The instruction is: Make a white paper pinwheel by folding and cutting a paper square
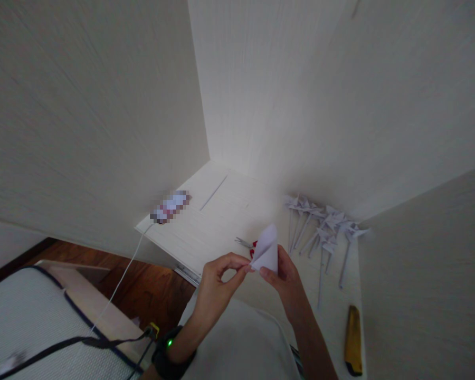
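Observation:
A small folded piece of white paper is held up between both hands above the near edge of a white desk. My left hand pinches its lower left corner with thumb and forefinger. My right hand grips its right side, thumb across the front. A black band with a green light sits on my left wrist.
Several white paper pinwheels on sticks lie at the desk's right. Scissors with red handles lie behind the paper. A yellow utility knife rests near the right front edge. A white cable hangs off the desk's left. Walls enclose the desk.

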The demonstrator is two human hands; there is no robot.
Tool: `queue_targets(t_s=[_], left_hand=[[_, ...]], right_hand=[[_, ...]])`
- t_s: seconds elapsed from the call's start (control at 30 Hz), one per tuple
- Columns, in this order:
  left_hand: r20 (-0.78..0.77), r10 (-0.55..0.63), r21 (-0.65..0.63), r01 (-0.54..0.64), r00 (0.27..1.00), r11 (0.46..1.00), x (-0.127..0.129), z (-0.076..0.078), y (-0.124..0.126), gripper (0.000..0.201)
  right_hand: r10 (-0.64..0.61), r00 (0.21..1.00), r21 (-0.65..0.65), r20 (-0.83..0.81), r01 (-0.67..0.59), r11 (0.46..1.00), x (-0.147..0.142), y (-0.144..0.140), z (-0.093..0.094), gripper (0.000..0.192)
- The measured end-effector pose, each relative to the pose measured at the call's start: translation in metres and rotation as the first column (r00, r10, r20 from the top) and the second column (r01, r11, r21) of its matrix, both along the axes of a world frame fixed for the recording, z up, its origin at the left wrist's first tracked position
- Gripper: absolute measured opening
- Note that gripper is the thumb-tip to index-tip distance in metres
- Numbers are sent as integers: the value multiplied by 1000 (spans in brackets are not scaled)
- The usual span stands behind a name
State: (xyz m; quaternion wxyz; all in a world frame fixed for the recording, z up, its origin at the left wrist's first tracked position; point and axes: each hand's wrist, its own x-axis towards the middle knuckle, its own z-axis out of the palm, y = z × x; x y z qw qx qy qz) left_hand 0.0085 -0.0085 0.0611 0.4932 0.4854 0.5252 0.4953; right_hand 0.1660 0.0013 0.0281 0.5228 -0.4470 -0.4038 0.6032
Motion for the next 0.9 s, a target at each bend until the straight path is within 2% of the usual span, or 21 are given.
queue_targets(t_s=[0.2, 0.43, 0.57, 0.73, 0.9], left_hand=[[-31, 3, -5, -3, 1000, 1000, -1, 0, -1, 10], [-54, 2, -13, -2, 999, 1000, -2, -3, -2, 10], [-60, -14, 4, 15, 998, 1000, -3, -4, -1, 9], [-97, -2, 27, 5, 995, 1000, -6, -2, 1, 10], [-124, -48, 42, 54, 991, 998, -7, 2, 1, 10]], right_hand=[[-23, 998, 11, 59, 22, 1000, -4, -3, -2, 41], [-3, 982, -13, 187, 5, 1000, -3, -6, -7, 51], [-9, 979, -13, 205, 12, 1000, -3, -9, -7, 57], [68, 982, 27, 178, -73, 997, 4, -8, -5, 54], [103, 974, 23, 201, -110, 994, 14, -5, -1, 44]])
